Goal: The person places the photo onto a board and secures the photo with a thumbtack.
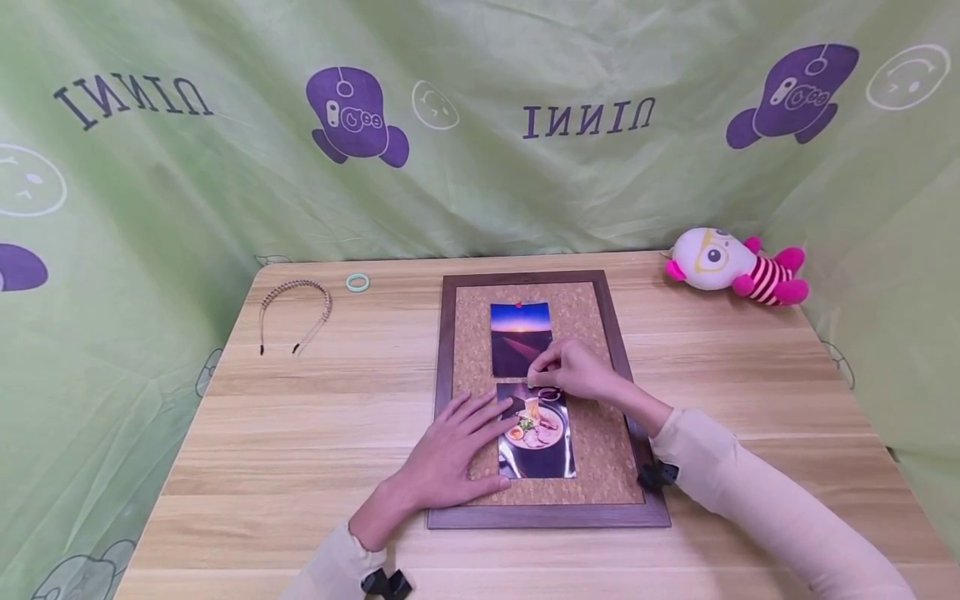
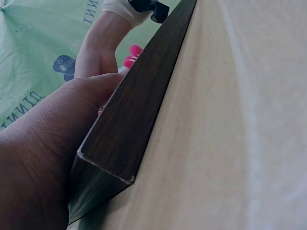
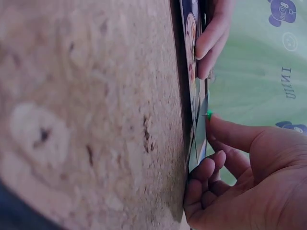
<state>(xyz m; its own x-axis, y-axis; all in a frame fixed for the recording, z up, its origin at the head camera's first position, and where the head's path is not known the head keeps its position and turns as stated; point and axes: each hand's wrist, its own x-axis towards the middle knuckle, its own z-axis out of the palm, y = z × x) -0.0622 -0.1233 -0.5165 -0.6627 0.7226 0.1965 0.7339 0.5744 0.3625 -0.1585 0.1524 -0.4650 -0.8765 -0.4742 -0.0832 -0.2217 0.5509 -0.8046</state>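
A cork board (image 1: 600, 467) with a dark wooden frame lies flat on the table. On it, a sunset road photo (image 1: 517, 337) has a red push pin (image 1: 518, 305) at its top edge. Below that lies a photo of a noodle bowl (image 1: 536, 433). My left hand (image 1: 450, 454) rests with spread fingers over this lower photo's left edge and the cork. Between its thumb and fingers, my right hand (image 1: 573, 369) pinches a green push pin (image 3: 209, 114) at the lower photo's top edge. The right wrist view shows the pin's metal point facing the photo.
Left of the board are a beaded headband (image 1: 300, 287) and a mint green ring (image 1: 357, 282). A pink and white plush toy (image 1: 738, 267) lies at the table's back right corner. A green printed curtain (image 1: 480, 183) hangs around the wooden table (image 1: 300, 450).
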